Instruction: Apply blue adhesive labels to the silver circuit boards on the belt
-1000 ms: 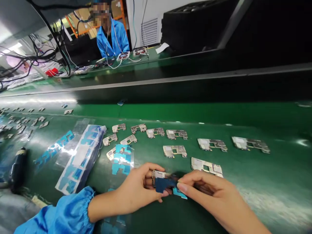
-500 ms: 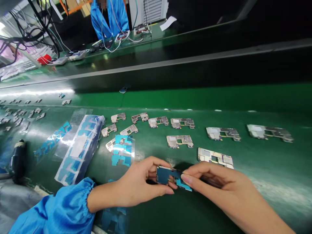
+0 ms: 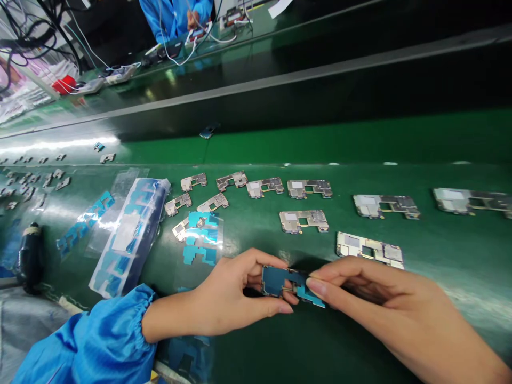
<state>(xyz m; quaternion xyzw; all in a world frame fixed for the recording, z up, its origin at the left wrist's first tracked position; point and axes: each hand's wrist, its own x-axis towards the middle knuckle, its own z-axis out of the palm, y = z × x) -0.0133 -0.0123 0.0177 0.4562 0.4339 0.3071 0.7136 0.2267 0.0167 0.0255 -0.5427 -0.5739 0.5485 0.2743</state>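
Observation:
My left hand (image 3: 232,296) pinches a small circuit board (image 3: 277,279) whose face is covered by a blue sticker. My right hand (image 3: 376,298) grips the board's right end, thumb and forefinger on a light blue tab (image 3: 311,296) of the sticker. Both hands hover just above the green conveyor belt (image 3: 280,341). Several bare metal-shielded boards (image 3: 304,221) lie in rows on the belt behind my hands. A clear sheet with blue stickers (image 3: 201,238) lies left of them.
A stack of sticker sheets in clear film (image 3: 128,237) and a used backing strip (image 3: 86,224) lie at the left. A dark bottle (image 3: 29,257) stands near the left edge. A person in a blue coat (image 3: 172,16) works at the far bench among cables.
The board has turned in my hands so its blue sticker side faces up, and the hands have shifted slightly right. The camera has tilted downward.

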